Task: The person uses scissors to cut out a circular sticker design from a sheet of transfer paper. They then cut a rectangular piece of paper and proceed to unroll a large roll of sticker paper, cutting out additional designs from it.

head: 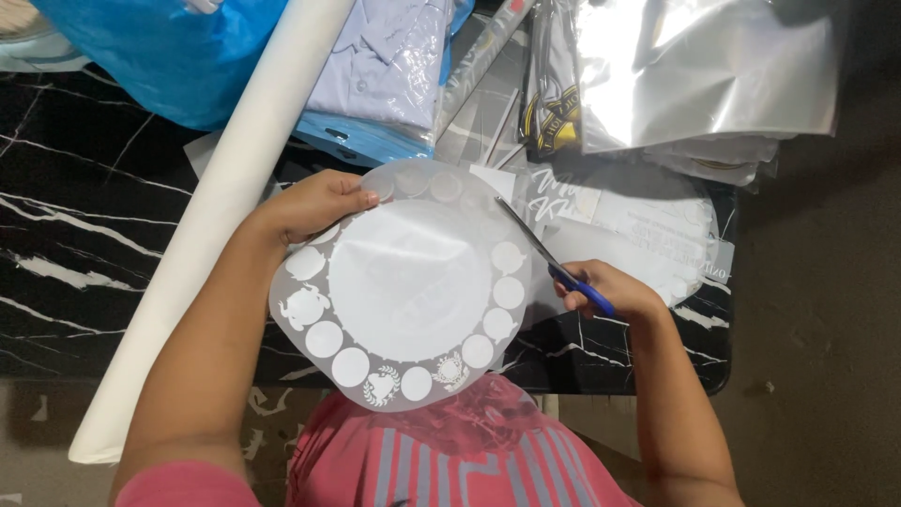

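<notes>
Round translucent white printed film sheet (408, 286) gripped by left hand (310, 205); blue-handled scissors (549, 263) clasped in closed right hand (605, 291), blades at sheet edge.

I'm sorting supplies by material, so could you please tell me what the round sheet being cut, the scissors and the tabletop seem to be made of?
The round sheet looks like thin translucent film, matte: the pink shirt shows faintly through its lower edge. The scissors seem to have metal blades, which look thin and grey, and glossy blue plastic handles in the right hand. The tabletop looks like polished black marble with white veins, possibly an imitation.
</notes>
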